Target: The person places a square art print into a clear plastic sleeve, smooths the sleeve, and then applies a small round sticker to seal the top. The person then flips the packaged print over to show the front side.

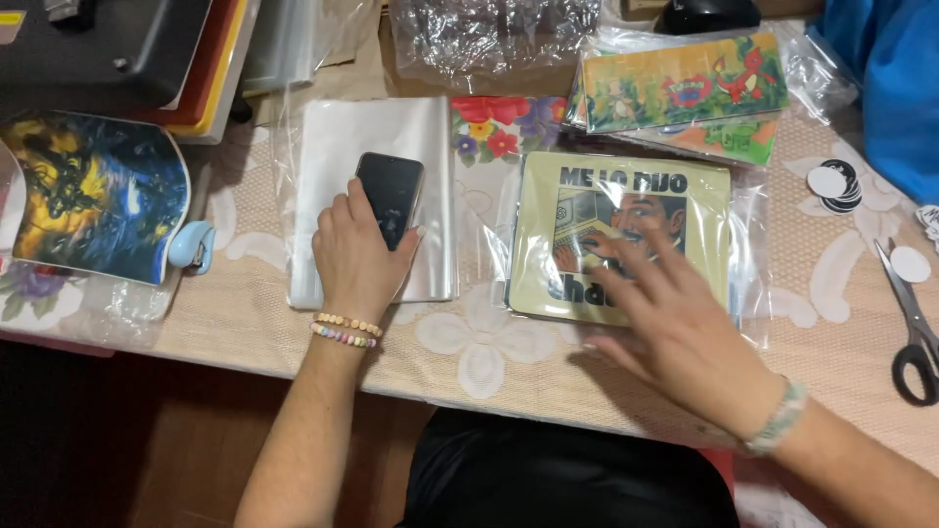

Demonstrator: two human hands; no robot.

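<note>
Gripping one black smartphone [389, 198], your left hand [354, 259] rested on one stack of clear sleeves [333, 147]; your right hand [675, 318], fingers spread, overlapped one yellow mousepad [587, 196].

scissors [915, 328], round stickers [834, 184], blue tape dispenser [193, 244]

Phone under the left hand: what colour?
Black, with a dark blank screen: the phone under the left hand, clearest in the head view.
</note>
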